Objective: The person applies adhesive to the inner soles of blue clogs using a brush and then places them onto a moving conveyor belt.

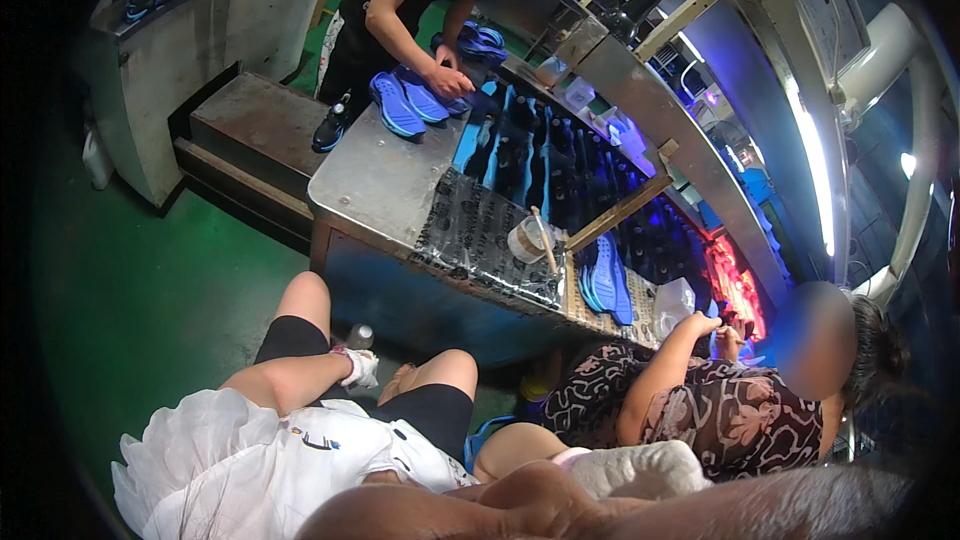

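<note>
My left hand (pixel 362 367), in a white glove with a pinkish cuff, hangs between my thighs above the floor. Beside it stands a small capped clear bottle (pixel 360 336). The glove is small in view, and its finger positions are not clear. My right hand (pixel 640 470), also in a white glove with a pink cuff, is low near the lower edge. Its fingers are partly hidden behind a large bare-skin shape very close to the camera. I see nothing held in either hand.
Ahead is a metal-edged worktable (pixel 370 180) with blue shoe soles (pixel 397 105), dark and blue strips (pixel 530 145), a white pot with a brush (pixel 527 240) and more soles (pixel 605 280). One co-worker (pixel 415 10) handles soles across it; another (pixel 730 390) sits at right.
</note>
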A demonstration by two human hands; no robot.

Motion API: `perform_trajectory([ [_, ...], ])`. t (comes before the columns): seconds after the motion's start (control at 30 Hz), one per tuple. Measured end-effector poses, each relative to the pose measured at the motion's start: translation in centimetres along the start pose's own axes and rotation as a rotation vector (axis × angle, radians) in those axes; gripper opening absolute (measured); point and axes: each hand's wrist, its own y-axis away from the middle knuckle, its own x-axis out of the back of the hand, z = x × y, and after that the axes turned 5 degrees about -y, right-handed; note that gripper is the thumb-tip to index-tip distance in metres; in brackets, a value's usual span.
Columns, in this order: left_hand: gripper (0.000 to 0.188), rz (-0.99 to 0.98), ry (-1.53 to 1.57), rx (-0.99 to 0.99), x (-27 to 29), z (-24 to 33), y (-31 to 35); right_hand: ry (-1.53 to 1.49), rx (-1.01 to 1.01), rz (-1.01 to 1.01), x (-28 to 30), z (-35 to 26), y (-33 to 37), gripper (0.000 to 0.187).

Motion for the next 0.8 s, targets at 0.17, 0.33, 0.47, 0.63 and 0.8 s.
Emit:
perform_trajectory([
  [0.17,0.041,0.006,0.023,0.019,0.5,-0.1,0.7,0.247,-0.069,0.368,4.6,0.6,4.6,0.055],
  [0.33,0.032,-0.009,0.042,0.009,-0.9,-1.1,-1.3,0.730,-0.940,0.625,13.0,5.0,14.4,0.056],
  [0.47,0.041,0.000,-0.020,-0.037,-0.7,-0.7,-1.0,0.792,-0.649,1.289,16.9,2.7,15.3,0.047],
  [0.63,0.046,0.000,-0.049,-0.013,-1.0,-0.9,-1.3,0.788,-0.478,1.289,18.9,2.0,15.3,0.035],
  [0.8,0.038,0.040,-0.029,-0.158,-1.5,-1.5,-3.7,0.610,-1.133,0.965,15.1,9.4,26.2,0.022],
])
